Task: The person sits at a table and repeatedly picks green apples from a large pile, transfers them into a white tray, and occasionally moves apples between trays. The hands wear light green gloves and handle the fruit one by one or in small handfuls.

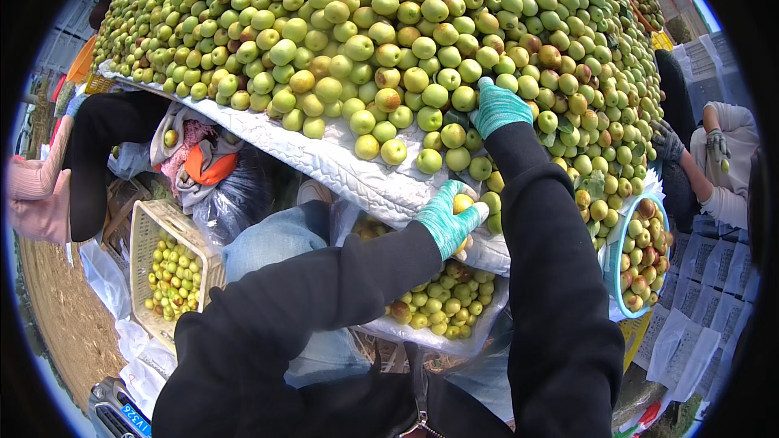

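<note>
A large heap of green jujubes [385, 4], some with reddish-brown patches, spreads over a white quilted sheet [341, 164]. My left hand [442, 223], in a teal glove with pale fingertips, is closed at the sheet's front edge. A yellowish jujube [462, 203] shows between its thumb and fingers, and more fruit shows partly under the hand. Farther forward, my right hand [503, 107], in a matching glove, lies over the heap with a finger stretched out among the fruit. Its other fingers are partly hidden. Below my left hand, a lined crate [491, 328] holds more jujubes.
A cream plastic crate [139, 264] with jujubes stands at left, beside a dark plastic bag [243, 203] and cloths. To the right is a blue-rimmed basket [614, 268] of redder jujubes. Other people sit at both sides; one gloved hand [667, 142] is near the heap's right edge.
</note>
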Demonstrator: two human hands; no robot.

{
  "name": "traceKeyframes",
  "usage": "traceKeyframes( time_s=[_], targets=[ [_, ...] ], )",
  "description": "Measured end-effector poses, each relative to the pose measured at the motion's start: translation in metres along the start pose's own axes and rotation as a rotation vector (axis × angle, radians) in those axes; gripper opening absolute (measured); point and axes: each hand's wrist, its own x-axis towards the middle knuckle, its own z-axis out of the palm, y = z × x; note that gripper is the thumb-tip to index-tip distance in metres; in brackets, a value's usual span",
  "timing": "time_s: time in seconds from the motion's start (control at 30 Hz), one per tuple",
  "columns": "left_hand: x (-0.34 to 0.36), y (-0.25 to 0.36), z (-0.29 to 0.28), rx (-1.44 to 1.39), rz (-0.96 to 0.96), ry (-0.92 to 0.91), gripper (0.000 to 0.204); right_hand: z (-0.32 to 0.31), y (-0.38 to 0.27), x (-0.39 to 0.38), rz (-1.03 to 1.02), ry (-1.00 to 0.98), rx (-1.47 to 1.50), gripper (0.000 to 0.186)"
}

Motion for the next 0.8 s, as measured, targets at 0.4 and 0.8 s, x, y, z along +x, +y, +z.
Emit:
traceKeyframes(
  time_s=[0.4, 0.8],
  targets=[
    [-0.042, 0.012, -0.088, 0.279, 0.654, 0.002, 0.031, 0.119, 0.060, -0.300, 0.101, -0.219, 0.582, 0.051],
    [-0.039, -0.001, -0.103, -0.115, 0.493, -0.069, 0.017, 0.226, 0.113, -0.282, 0.250, 0.087, 0.376, 0.050]
  ],
)
